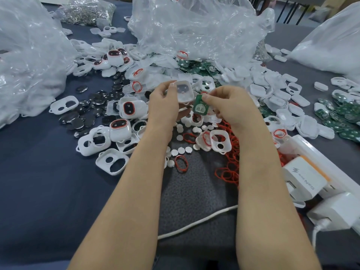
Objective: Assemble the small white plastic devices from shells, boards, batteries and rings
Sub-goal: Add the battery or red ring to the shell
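My left hand (pixel 162 103) grips a white plastic shell (pixel 184 91) with its open inside facing me, above the middle of the table. My right hand (pixel 229 103) pinches a small green circuit board (pixel 200 106) just right of and below the shell. Beneath my hands lie white shells with two holes (pixel 112 161), loose red rings (pixel 180 163), small white discs (pixel 182 150) and dark round batteries (pixel 78 121). Partly assembled shells with red rings (pixel 119 129) lie to the left.
Crumpled clear plastic bags (pixel 194 26) tower at the back and left. Piles of green boards (pixel 342 117) and white caps (pixel 272 88) spread right. White power adapters (pixel 303 180) and a white cable (pixel 194 223) sit at the near right.
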Available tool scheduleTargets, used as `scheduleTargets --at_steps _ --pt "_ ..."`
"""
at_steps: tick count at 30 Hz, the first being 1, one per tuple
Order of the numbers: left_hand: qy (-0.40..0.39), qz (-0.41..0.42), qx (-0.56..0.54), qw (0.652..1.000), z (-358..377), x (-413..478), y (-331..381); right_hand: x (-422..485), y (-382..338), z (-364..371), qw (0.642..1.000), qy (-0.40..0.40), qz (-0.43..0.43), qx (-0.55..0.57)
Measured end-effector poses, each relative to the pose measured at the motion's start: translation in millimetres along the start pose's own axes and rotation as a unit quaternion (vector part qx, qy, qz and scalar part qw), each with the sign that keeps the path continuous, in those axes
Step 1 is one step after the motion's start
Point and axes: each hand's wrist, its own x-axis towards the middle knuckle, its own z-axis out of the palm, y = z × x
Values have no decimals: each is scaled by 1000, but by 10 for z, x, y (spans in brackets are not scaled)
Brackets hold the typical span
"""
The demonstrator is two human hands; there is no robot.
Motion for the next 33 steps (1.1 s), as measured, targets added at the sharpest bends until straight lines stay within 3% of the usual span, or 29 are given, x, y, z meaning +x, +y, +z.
scheduleTargets --at_steps 6,12,33 --pt "-31 20 4 999 -3 -54 24 -28 -79 -17 982 43 -77 169" --pt "-99 13 33 994 22 -101 28 -9 -102 63 985 45 -132 102" --pt "-108 3 48 993 41 -85 7 72 -17 116 988 42 -124 80"
